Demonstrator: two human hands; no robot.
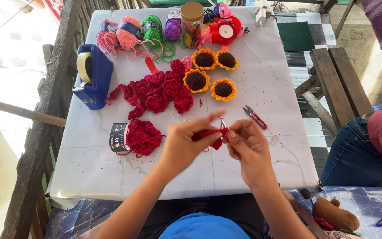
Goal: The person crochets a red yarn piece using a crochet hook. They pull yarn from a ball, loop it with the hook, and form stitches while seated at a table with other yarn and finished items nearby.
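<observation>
1. Head view, lower centre of the frame: a small red crochet piece (208,136) is pinched between both hands, above the white table (261,88).
2. At centre, the left hand (183,144) is closed on the left side of the red crochet piece, its forefinger stretched out over the top.
3. Just to the right, the right hand (246,140) has its fingers folded round a metal crochet hook (222,122), whose tip pokes up between the two hands; this hand touches the piece as well.
4. Left of the hands lies a skein of red yarn (143,137) with a dark paper band, flat on the table.
5. Right of the hands, red-handled thread snips (255,117) lie on the table, apart from the fingers.
6. Above, at mid-frame, a cluster of finished red crochet roses (158,90) sits beside four crochet sunflowers (211,75) with orange petals and dark brown centres.
7. Upper left: a blue tape dispenser (94,75) holds a roll of tape.
8. Along the top edge stand balls of yarn (140,31) in pink, green and purple, then a clear jar (192,20) with a tan lid; coloured items show inside, too small to tell apart.
9. Next to the jar are spools of red ribbon (224,30).
10. At the right edge, another person's knee (354,155) in blue jeans shows beside a wooden bench (337,84).
</observation>
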